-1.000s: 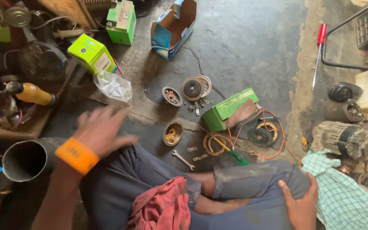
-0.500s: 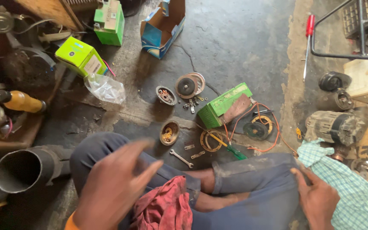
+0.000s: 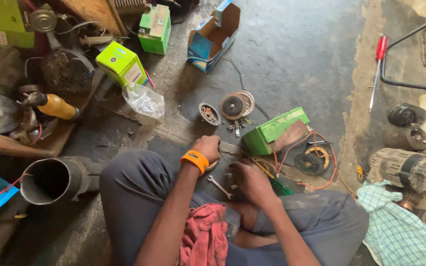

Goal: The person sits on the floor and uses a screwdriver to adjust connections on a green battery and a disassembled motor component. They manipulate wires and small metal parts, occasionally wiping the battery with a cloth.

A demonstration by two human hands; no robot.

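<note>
On grey concrete floor [image 3: 297, 44], parts lie fanned out w/in arm's reach of seated person: wide grey metal pipe [image 3: 50, 180], green rectangular box [image 3: 274, 129], round dark motor end plate [image 3: 233, 105]. Left hand [image 3: 208, 148], orange wristband, fingers curled down over small round bowl-like part, mostly hidden. Right hand [image 3: 250, 177] fingers bent down near small silver spanner [image 3: 219, 187]; can't tell if gripping anything.

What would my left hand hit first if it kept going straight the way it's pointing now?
Probably the small round motor part on the floor just beyond the left hand, which points away from you. Past it stands the open blue cardboard box. Heights are hard to judge from above.
</note>
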